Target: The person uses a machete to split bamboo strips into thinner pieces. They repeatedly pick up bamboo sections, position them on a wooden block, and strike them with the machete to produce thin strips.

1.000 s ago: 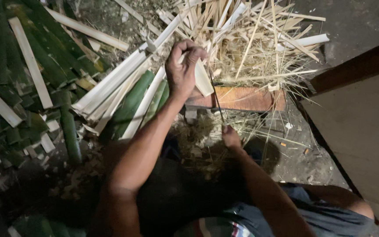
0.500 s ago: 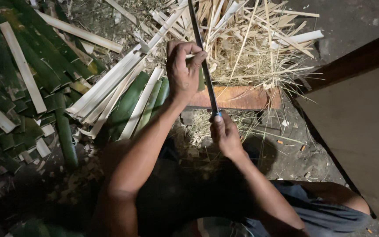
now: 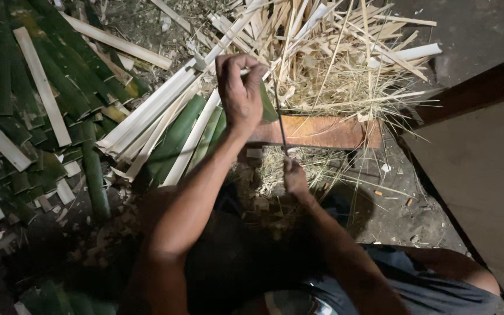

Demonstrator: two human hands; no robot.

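Note:
My left hand (image 3: pixel 239 92) is raised above a reddish wooden block (image 3: pixel 322 132) and grips a green bamboo strip (image 3: pixel 267 105) that stands on end. My right hand (image 3: pixel 294 177) sits lower and closer to me, closed on the handle of a thin dark blade (image 3: pixel 280 119). The blade runs up along the strip's right edge, right beside the left hand's fingers. Where the blade's edge meets the strip is hidden by the fingers.
Green bamboo slats (image 3: pixel 48 99) and pale split strips (image 3: pixel 153 114) cover the ground at left. A heap of thin pale splints and shavings (image 3: pixel 339 64) lies behind the block. A brown wooden board (image 3: pixel 485 169) rises at right. My knees are at the bottom.
The blade, raised high half a second ago, has come down and now shows edge-on beside the strip. My right hand dropped slightly. The left hand stays on the bamboo strip.

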